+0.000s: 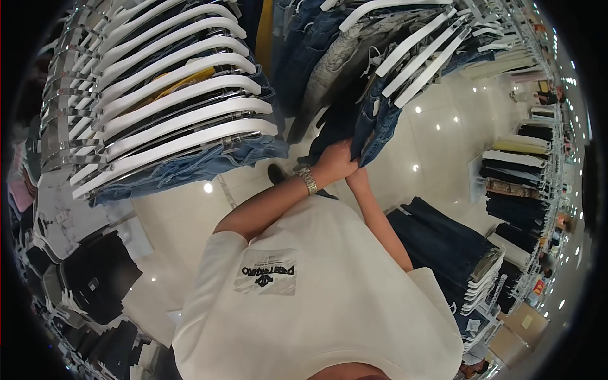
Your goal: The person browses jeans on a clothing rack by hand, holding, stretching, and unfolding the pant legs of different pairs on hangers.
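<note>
The left hand (337, 162) was near the middle of the frame, curled up and pinching the low edge of some blue jeans (381, 123). The right hand (357, 178) was just below it, close against the same edge. Its fingers were hidden, so I cannot tell if they were pinching or spread.

The jeans hung a little above and to the right of the middle, beneath white hangers (432, 68) in the upper right. The cloth looked thick but soft, so it would likely bend and flop with ease. It would have a bit of weight, and it would not be slippery or break. A good place to hold it would be a thick seam or the folded edge, with the whole hand.

A shiny watch (308, 180) was on the left wrist. Below the hands, a white shirt (342, 272) filled the bottom middle. A dark shoe (277, 174) showed just left of the watch, on the shiny floor (437, 149).

More hangers (253, 126) stood in a row in the upper left, with denim (190, 168) under them. Dark pants (437, 237) hung at the lower right, and black clothes (95, 278) at the lower left. Farther out, more clothes (516, 171) lined the right side.
</note>
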The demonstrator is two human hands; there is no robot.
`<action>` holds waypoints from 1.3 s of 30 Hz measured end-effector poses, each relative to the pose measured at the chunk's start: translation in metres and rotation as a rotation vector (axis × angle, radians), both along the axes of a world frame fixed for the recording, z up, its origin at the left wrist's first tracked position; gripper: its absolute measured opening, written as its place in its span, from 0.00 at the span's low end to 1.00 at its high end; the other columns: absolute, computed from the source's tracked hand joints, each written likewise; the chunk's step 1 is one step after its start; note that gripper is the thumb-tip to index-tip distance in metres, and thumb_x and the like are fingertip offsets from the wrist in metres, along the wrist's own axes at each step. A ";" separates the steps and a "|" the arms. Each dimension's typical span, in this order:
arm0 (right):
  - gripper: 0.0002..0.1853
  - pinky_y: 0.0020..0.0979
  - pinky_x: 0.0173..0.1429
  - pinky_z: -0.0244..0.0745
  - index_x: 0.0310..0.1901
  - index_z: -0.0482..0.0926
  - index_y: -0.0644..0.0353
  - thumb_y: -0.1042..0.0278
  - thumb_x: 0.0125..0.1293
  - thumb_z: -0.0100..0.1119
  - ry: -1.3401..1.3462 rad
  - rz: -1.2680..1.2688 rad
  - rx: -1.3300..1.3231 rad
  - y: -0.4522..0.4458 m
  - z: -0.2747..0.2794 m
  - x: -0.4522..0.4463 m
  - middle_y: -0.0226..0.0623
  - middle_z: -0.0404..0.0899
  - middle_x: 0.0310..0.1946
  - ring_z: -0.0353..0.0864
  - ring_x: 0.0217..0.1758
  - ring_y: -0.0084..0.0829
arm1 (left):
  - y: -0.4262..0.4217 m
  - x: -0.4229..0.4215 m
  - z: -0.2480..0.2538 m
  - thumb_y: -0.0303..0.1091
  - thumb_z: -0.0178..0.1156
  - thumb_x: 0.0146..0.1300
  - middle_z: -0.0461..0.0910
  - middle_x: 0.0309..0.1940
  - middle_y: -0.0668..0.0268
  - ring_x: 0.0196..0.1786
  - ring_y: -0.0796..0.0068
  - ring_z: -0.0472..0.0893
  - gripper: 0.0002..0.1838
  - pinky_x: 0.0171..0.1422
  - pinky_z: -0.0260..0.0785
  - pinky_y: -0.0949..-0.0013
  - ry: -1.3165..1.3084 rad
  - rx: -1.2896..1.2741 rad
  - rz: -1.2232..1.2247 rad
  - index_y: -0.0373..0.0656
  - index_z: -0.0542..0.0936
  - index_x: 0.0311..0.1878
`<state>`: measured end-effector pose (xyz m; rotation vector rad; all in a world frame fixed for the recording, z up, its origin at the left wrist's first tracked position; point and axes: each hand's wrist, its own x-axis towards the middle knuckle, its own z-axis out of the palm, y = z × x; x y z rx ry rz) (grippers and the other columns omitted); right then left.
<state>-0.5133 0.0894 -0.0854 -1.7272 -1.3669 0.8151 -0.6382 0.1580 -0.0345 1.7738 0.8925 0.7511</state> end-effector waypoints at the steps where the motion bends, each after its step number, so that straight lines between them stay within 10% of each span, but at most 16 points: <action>1: 0.25 0.39 0.68 0.67 0.64 0.70 0.66 0.63 0.69 0.54 0.005 0.015 0.027 0.001 -0.006 -0.001 0.55 0.75 0.61 0.73 0.66 0.48 | -0.001 -0.001 0.002 0.34 0.62 0.57 0.80 0.46 0.49 0.51 0.44 0.79 0.18 0.56 0.73 0.52 0.000 0.006 0.005 0.39 0.77 0.51; 10: 0.21 0.38 0.58 0.75 0.57 0.77 0.68 0.67 0.64 0.61 0.011 -0.138 -0.191 -0.006 -0.035 0.014 0.52 0.84 0.48 0.83 0.53 0.45 | -0.012 -0.012 0.000 0.24 0.54 0.54 0.74 0.54 0.46 0.57 0.42 0.74 0.22 0.60 0.70 0.52 -0.019 -0.025 -0.062 0.36 0.73 0.55; 20: 0.20 0.39 0.55 0.75 0.49 0.81 0.71 0.61 0.63 0.65 -0.020 -0.273 -0.252 -0.002 -0.004 0.001 0.60 0.84 0.42 0.83 0.53 0.54 | 0.107 -0.049 0.027 0.25 0.57 0.60 0.72 0.59 0.39 0.67 0.43 0.70 0.35 0.72 0.62 0.53 -0.019 0.345 0.788 0.35 0.60 0.72; 23: 0.21 0.40 0.55 0.75 0.49 0.81 0.71 0.60 0.63 0.65 -0.051 -0.262 -0.218 0.001 -0.005 0.001 0.60 0.84 0.43 0.83 0.53 0.56 | 0.124 -0.047 0.014 0.30 0.60 0.61 0.78 0.51 0.40 0.58 0.41 0.77 0.32 0.63 0.70 0.54 -0.129 -0.055 0.550 0.34 0.65 0.68; 27: 0.18 0.43 0.52 0.75 0.47 0.81 0.70 0.63 0.62 0.63 -0.118 -0.241 -0.193 0.002 -0.004 0.006 0.62 0.83 0.41 0.81 0.51 0.60 | 0.105 -0.025 -0.006 0.34 0.63 0.60 0.81 0.44 0.45 0.49 0.40 0.80 0.16 0.51 0.73 0.49 0.053 -0.088 0.462 0.37 0.76 0.49; 29: 0.20 0.41 0.54 0.75 0.49 0.81 0.71 0.62 0.63 0.65 -0.142 -0.219 -0.196 0.002 -0.014 0.013 0.61 0.84 0.42 0.83 0.53 0.56 | 0.074 -0.013 -0.017 0.33 0.63 0.59 0.80 0.37 0.45 0.43 0.40 0.80 0.15 0.47 0.72 0.47 -0.050 0.235 0.406 0.38 0.76 0.47; 39: 0.20 0.42 0.54 0.75 0.51 0.79 0.69 0.63 0.63 0.62 -0.146 -0.108 -0.280 -0.001 -0.001 0.032 0.61 0.82 0.43 0.82 0.52 0.58 | 0.023 0.034 -0.017 0.30 0.61 0.59 0.81 0.33 0.43 0.38 0.40 0.81 0.11 0.41 0.73 0.50 -0.125 -0.044 0.262 0.34 0.78 0.42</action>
